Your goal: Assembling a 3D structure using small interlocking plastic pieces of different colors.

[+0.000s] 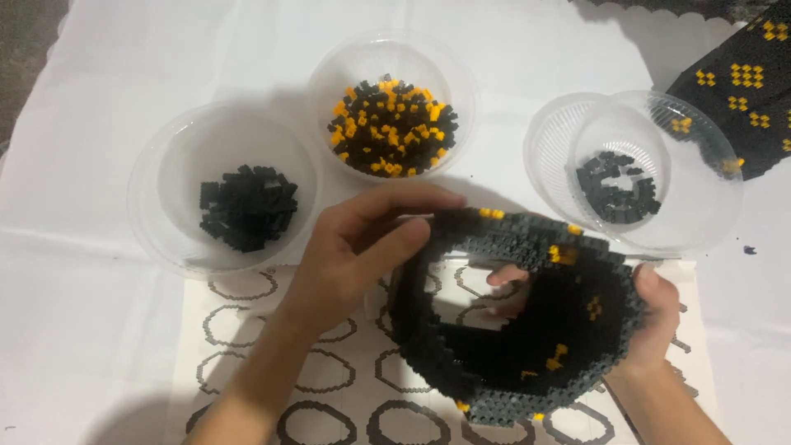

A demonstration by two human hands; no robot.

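Hands steady a dark ring-shaped shell of small building bricks (527,330), flecked with yellow, above a printed sheet of ring outlines (329,387) on the white-covered surface (82,330). The left hand (354,255) closes thumb and fingers (412,202) over the upper rim; the right hand (651,317) wraps the far edge, apparently with fingertips showing through the opening. Squeezing the thin wall could crack its layers, and loose bricks might scatter. Three clear bowls sit beyond: black bricks (247,206), black-and-yellow bricks (391,128), dark bricks (616,188).
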